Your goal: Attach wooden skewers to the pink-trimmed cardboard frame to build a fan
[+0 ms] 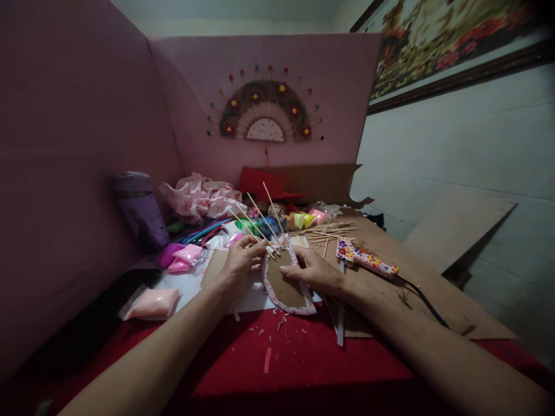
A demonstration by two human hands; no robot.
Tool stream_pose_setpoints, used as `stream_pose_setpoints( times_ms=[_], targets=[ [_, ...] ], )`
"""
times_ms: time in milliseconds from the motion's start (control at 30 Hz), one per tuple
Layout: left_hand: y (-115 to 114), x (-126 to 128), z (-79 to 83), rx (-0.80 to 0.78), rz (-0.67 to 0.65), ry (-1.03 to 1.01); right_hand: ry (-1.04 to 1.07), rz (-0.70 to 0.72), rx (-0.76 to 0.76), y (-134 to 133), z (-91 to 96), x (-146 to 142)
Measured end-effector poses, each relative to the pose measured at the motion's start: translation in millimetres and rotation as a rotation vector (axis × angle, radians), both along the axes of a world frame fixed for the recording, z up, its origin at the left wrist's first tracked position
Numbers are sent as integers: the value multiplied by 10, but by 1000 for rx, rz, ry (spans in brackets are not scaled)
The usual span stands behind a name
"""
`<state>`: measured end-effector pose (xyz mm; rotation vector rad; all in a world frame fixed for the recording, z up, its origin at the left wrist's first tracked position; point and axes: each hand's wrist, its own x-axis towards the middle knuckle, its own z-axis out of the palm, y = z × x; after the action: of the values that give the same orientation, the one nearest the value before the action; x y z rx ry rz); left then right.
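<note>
My right hand (314, 268) grips a cardboard half-circle (284, 286), thumb on its bare brown face and the other fingers behind it. White fabric with small pink marks is folded over the rim of this piece. Several thin wooden sticks (272, 209) fan upward from its upper edge. At that edge, my left hand (243, 257) is closed, thumb and forefinger pinched on the lower part of a wooden stick (243, 222). The fingertips partly hide where this stick meets the cardboard.
To the right, a flower-patterned glue gun (366, 258) with a glue stick lies on cardboard (411, 300), its cord trailing. Loose sticks (332, 231) lie behind. Clay packets (154, 302), crumpled fabric (202, 196) and a purple cylinder (141, 211) stand left. A decorated fan (264, 110) hangs on the pink panel.
</note>
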<state>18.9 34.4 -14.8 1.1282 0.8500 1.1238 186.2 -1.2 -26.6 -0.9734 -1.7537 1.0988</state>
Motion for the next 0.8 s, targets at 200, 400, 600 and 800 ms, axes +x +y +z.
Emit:
stream_pose_setpoints(
  times_ms=[200,400,600,800],
  targets=[
    [10,1,-15,1,-6,-5,-4,-8,11,13,-8,3],
    [19,-4,-40,0,-9,-6,14,0,-9,7,-6,-1],
    [38,-2,-36,9,-2,-12,12,8,-12,0,-1,-6],
    [17,4,-13,2,-2,-13,8,-8,-6,11,-18,-2]
  ],
)
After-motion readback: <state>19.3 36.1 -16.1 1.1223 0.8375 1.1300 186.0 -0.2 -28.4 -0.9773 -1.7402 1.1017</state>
